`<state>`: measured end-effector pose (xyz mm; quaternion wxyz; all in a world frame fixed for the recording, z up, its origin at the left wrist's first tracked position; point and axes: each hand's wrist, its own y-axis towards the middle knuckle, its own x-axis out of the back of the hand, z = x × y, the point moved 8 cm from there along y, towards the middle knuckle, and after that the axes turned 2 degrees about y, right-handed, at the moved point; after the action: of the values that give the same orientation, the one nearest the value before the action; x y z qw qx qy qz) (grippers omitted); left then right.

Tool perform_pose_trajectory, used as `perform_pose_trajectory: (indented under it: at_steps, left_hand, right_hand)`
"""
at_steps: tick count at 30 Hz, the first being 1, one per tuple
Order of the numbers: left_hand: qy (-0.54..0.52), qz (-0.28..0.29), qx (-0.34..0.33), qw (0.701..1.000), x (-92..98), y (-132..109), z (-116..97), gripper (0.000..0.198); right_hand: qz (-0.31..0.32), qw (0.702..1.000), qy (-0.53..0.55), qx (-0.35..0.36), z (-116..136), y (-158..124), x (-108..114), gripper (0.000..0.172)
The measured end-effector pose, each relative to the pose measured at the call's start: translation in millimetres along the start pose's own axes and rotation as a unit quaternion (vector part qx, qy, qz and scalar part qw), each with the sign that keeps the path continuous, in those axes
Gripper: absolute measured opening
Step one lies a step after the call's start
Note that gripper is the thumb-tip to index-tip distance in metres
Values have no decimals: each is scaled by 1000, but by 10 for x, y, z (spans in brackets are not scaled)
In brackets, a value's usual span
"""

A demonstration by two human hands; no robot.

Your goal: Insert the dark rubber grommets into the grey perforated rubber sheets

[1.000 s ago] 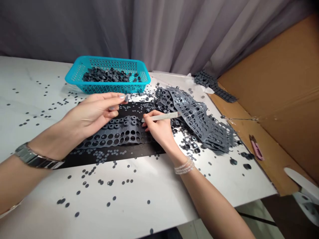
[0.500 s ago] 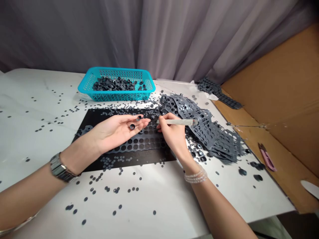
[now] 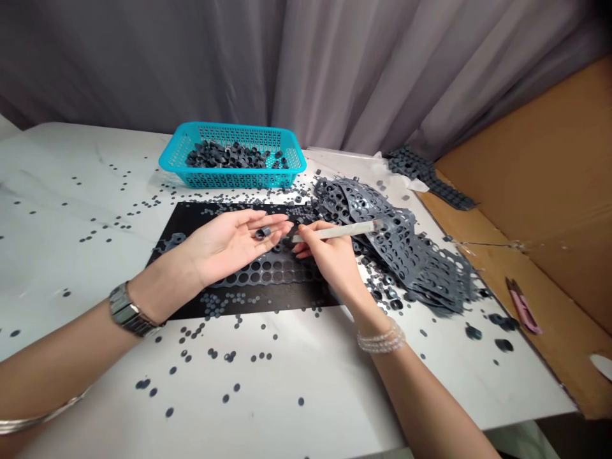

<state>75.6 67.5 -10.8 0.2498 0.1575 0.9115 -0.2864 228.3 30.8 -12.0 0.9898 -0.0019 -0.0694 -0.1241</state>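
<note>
One left hand (image 3: pixel 229 247) and one right hand (image 3: pixel 331 254) are showing with one pen-shaped tool (image 3: pixel 348 229) and at least one palmed dark ring (image 3: pixel 263 233); one turquoise basket (image 3: pixel 232 171), one black mat (image 3: pixel 185 223) and one pink-handled snips (image 3: pixel 524 310) are lying nearby; dark discs (image 3: pixel 301 401) are numbering dozens.

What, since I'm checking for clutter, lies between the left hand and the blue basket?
Between the left hand and the blue basket, the head view shows a strip of black mat, then white tabletop, small dark discs scattered over both.

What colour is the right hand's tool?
Mostly off-white; the tool shows best in the head view.
</note>
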Motion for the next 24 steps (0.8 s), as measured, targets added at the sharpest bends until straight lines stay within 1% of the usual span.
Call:
perform_pose_trajectory:
  at_steps: [3, 5, 6, 7, 8, 9, 10, 11, 12, 13, 14, 16, 18, 21, 24]
  left_hand:
    - [48, 4, -29, 998, -24, 5, -32, 18]
    - [136, -3, -63, 989, -17, -2, -87, 15]
    - [209, -6, -88, 974, -17, -11, -128, 15]
    - [302, -9, -118, 946, -26, -23, -173, 16]
    - [403, -11, -154, 902, -48, -41, -221, 18]
    - [501, -15, -194, 843, -83, -62, -260, 19]
    - [584, -16, -231, 778, -124, -84, -280, 19]
    - [648, -16, -261, 715, -161, -101, -277, 20]
    - [691, -13, -286, 663, -193, -115, -258, 21]
    - [719, -7, -305, 625, -216, -124, -228, 23]
    - [735, 0, -319, 598, -230, -129, -194, 24]
    - [750, 12, -340, 567, -243, -133, -135, 25]
    - [754, 16, -356, 552, -241, -130, -103, 25]
    - [756, 24, -363, 544, -231, -93, -66, 21]
    - [757, 35, -359, 545, -225, -43, -26, 19]
  right_hand:
    - [8, 1000, 3, -10, -25, 1, -17, 25]
    - [10, 1000, -1, -9, -26, 4, -23, 25]
    - [11, 1000, -9, -4, -20, 6, -24, 26]
    - [12, 1000, -20, 3, -11, 8, -23, 26]
    - [14, 999, -34, 12, 1, 10, -23, 26]
    - [16, 998, -48, 20, 13, 10, -26, 27]
    - [20, 998, -61, 28, 23, 9, -30, 27]
    - [24, 997, -72, 34, 31, 6, -36, 27]
    - [28, 996, -81, 38, 35, 3, -44, 27]
    - [33, 995, -88, 40, 36, -1, -53, 27]
    - [37, 994, -94, 41, 35, -5, -64, 27]
    - [43, 993, -103, 44, 33, -10, -86, 27]
    - [44, 992, -109, 47, 33, -12, -102, 27]
    - [40, 991, -118, 56, 57, -19, -120, 26]
    - [39, 986, -142, 79, 130, -46, -142, 27]
